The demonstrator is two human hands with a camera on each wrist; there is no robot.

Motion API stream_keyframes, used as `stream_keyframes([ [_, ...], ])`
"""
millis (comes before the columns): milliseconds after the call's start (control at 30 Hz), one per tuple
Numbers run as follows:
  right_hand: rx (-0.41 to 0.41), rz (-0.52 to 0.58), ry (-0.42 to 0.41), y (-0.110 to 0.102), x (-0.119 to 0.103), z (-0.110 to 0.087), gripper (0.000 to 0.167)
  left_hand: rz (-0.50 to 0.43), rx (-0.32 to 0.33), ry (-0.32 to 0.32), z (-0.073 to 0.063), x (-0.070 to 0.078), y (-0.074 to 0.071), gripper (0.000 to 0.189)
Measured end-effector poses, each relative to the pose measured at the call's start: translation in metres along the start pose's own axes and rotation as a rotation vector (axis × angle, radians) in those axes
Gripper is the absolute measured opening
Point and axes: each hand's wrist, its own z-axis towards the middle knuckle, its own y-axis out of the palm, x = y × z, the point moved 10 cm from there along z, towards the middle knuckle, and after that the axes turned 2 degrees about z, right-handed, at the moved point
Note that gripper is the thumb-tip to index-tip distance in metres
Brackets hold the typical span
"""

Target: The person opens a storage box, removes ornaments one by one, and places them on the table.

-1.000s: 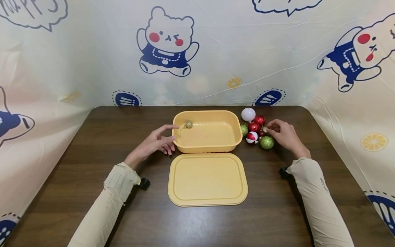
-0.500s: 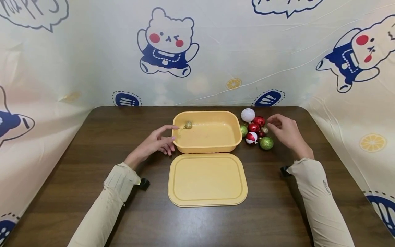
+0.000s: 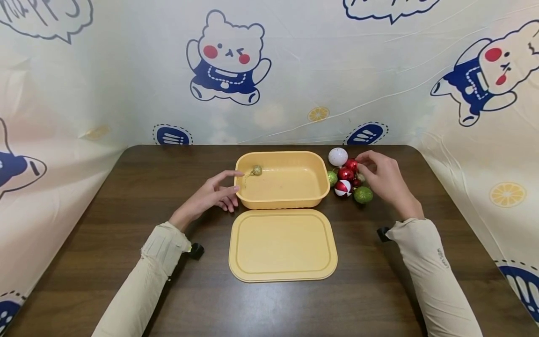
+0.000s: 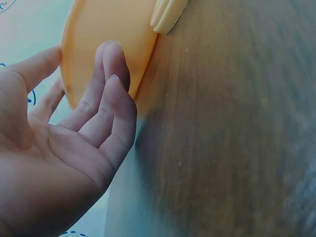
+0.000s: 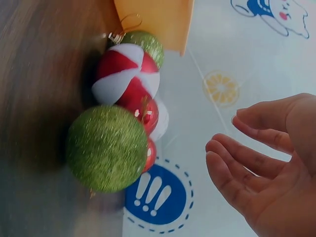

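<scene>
My left hand (image 3: 212,194) rests its index finger and thumb at the left rim of a yellow plastic box (image 3: 286,203). Its other fingers bend loosely beside the outer wall (image 4: 140,29). Inside the box lies a small gold bauble (image 3: 257,170) with a string. Over the ornament pile at right is my right hand (image 3: 387,180), its fingertips right by a shiny red bauble (image 3: 351,164). In the right wrist view the fingers curve loosely with nothing between them. Nearby lie a green glitter bauble (image 5: 107,148) and a red-and-white bauble (image 5: 127,74).
A yellow lid (image 3: 283,245) lies flat in front of the box. A white bauble (image 3: 338,157) sits at the back of the pile, and another green bauble (image 3: 332,178) is against the box's right side. The dark wooden table (image 3: 177,290) meets a printed cloth (image 3: 290,56) behind.
My right hand has drawn back from a small gold bauble in the pile, then shifted left and away from me to the red bauble. The left hand stays put.
</scene>
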Motion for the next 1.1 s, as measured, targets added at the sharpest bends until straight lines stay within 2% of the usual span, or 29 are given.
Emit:
stream_keyframes([
  [367,-0.009,-0.014,-0.053,0.01,-0.023,0.0,0.018,0.005,-0.004,0.003,-0.001,0.003,0.001,0.049],
  [800,-0.064,0.004,-0.201,0.034,-0.063,-0.004,0.021,-0.005,-0.013,0.012,-0.001,0.003,0.002,0.05],
  [1100,-0.14,0.035,-0.266,0.066,-0.1,0.001,0.023,-0.007,-0.008,0.006,-0.001,0.001,0.001,0.049],
])
